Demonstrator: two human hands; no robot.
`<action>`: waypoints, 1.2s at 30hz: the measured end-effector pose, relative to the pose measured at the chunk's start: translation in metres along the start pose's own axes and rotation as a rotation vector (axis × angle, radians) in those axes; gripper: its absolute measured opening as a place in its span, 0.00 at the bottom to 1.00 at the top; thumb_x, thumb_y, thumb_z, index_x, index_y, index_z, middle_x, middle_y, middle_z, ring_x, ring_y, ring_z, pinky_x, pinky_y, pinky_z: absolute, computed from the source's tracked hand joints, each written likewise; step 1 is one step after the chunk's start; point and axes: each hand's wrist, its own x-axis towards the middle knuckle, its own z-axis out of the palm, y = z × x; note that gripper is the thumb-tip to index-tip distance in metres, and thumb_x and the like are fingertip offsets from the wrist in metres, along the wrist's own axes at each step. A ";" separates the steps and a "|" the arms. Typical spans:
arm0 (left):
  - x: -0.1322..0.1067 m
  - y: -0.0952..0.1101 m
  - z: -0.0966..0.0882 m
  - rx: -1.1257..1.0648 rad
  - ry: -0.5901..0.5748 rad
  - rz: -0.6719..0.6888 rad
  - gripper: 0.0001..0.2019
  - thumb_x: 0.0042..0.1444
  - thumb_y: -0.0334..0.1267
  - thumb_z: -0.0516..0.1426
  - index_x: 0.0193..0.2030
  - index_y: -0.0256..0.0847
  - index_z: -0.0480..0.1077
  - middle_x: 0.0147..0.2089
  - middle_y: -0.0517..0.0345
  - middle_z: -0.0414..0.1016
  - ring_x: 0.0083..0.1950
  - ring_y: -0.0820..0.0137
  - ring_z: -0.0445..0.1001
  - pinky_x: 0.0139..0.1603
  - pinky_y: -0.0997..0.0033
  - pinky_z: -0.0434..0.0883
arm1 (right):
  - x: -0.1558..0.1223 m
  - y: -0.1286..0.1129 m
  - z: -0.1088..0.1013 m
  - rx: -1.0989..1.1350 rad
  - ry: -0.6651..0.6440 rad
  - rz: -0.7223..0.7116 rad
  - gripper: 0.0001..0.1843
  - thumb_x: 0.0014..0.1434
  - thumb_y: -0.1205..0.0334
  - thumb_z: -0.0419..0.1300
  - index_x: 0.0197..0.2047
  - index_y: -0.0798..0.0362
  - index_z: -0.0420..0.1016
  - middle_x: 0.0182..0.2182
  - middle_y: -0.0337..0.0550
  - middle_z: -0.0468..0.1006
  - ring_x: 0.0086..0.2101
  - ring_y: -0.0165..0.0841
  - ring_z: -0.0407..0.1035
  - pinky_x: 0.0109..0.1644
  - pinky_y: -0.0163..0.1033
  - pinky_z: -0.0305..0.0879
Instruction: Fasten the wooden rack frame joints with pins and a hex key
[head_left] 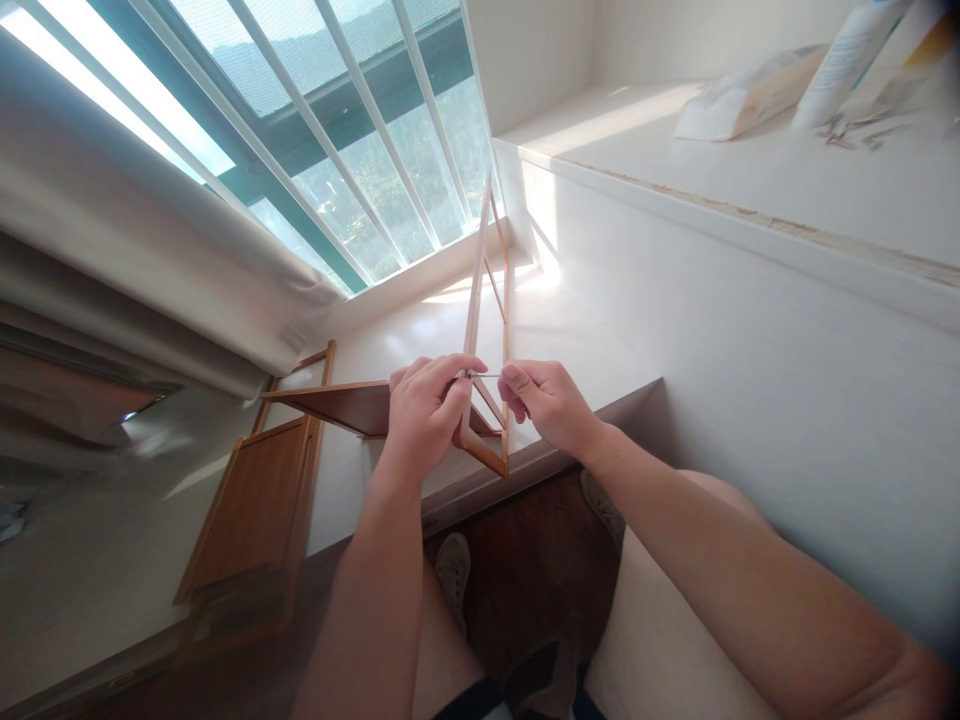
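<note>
Over by the barred window (391, 195), the person's left hand (424, 408) is closed around a slim brown wooden frame (475, 290) that stands over the white ledge (555, 335). The right hand (550, 400) pinches a thin silvery metal rod (489, 376), its other end at the frame, just beside the left hand. A flat brown wooden panel (345, 405) juts out leftward; whether it's joined on, I can't tell.
</note>
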 end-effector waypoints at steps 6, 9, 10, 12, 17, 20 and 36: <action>0.000 0.000 0.000 0.004 -0.002 0.005 0.17 0.65 0.35 0.49 0.48 0.54 0.78 0.45 0.68 0.82 0.50 0.67 0.74 0.61 0.60 0.58 | 0.000 0.000 0.001 0.033 0.004 0.006 0.32 0.71 0.36 0.50 0.25 0.52 0.67 0.16 0.34 0.65 0.21 0.28 0.60 0.30 0.37 0.57; 0.000 0.000 0.000 0.003 -0.004 -0.001 0.17 0.65 0.35 0.49 0.48 0.54 0.78 0.45 0.68 0.82 0.50 0.67 0.74 0.61 0.60 0.57 | 0.000 -0.001 0.001 0.042 0.002 0.022 0.32 0.71 0.36 0.50 0.25 0.52 0.67 0.16 0.35 0.65 0.20 0.28 0.60 0.29 0.37 0.57; 0.000 0.000 0.000 0.002 -0.005 -0.001 0.17 0.65 0.35 0.49 0.48 0.54 0.78 0.45 0.68 0.82 0.50 0.67 0.74 0.61 0.60 0.57 | 0.000 -0.001 0.001 0.047 0.002 0.025 0.32 0.71 0.36 0.50 0.24 0.52 0.67 0.16 0.35 0.65 0.20 0.28 0.60 0.29 0.37 0.57; 0.001 0.000 0.000 -0.001 -0.004 -0.002 0.17 0.65 0.35 0.49 0.48 0.55 0.78 0.44 0.68 0.82 0.49 0.67 0.74 0.61 0.60 0.58 | 0.000 -0.001 0.001 0.060 0.000 0.029 0.33 0.71 0.36 0.50 0.24 0.52 0.66 0.15 0.35 0.65 0.20 0.28 0.59 0.29 0.37 0.56; 0.000 0.001 -0.001 -0.003 -0.008 -0.006 0.18 0.65 0.35 0.49 0.48 0.55 0.79 0.45 0.69 0.83 0.50 0.67 0.74 0.62 0.61 0.58 | 0.000 -0.002 0.001 0.073 -0.002 0.044 0.34 0.70 0.35 0.50 0.23 0.52 0.66 0.15 0.35 0.65 0.20 0.28 0.59 0.28 0.37 0.56; -0.001 0.002 -0.001 0.011 -0.014 -0.010 0.18 0.66 0.35 0.48 0.48 0.54 0.78 0.46 0.67 0.83 0.50 0.66 0.75 0.62 0.60 0.58 | 0.000 -0.001 0.002 0.079 -0.002 0.062 0.34 0.69 0.33 0.50 0.23 0.52 0.67 0.15 0.36 0.66 0.20 0.28 0.60 0.28 0.37 0.56; -0.001 0.000 0.000 0.002 -0.005 0.004 0.17 0.66 0.35 0.49 0.49 0.54 0.78 0.45 0.68 0.82 0.50 0.67 0.75 0.61 0.61 0.58 | 0.000 -0.001 0.004 0.170 -0.008 0.096 0.37 0.67 0.30 0.50 0.22 0.53 0.69 0.14 0.36 0.66 0.18 0.28 0.61 0.27 0.37 0.56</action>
